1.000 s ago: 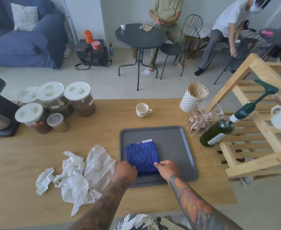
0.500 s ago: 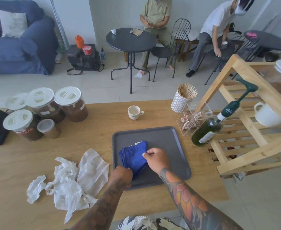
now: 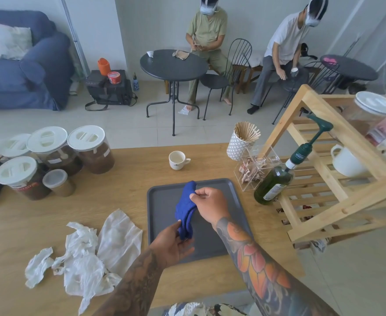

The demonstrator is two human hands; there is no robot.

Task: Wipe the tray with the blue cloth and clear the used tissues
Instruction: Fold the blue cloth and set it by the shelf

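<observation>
A dark grey tray (image 3: 233,201) lies on the wooden table in front of me. The blue cloth (image 3: 186,207) hangs bunched above it, lifted off the tray surface. My right hand (image 3: 211,204) pinches the cloth's upper part between thumb and fingers. My left hand (image 3: 172,244) holds the cloth's lower end, palm turned up over the tray's near left part. Several crumpled white tissues (image 3: 85,258) lie on the table to the left of the tray.
A white cup (image 3: 177,160) stands behind the tray. Lidded jars (image 3: 50,156) crowd the far left. A stick holder (image 3: 241,142), clear box (image 3: 254,169), green pump bottle (image 3: 276,184) and wooden rack (image 3: 338,179) stand right. Two people sit at round tables beyond.
The cloth lay folded flat on the tray; my right hand has lifted it up and away, and my left hand has turned palm up under its lower end.
</observation>
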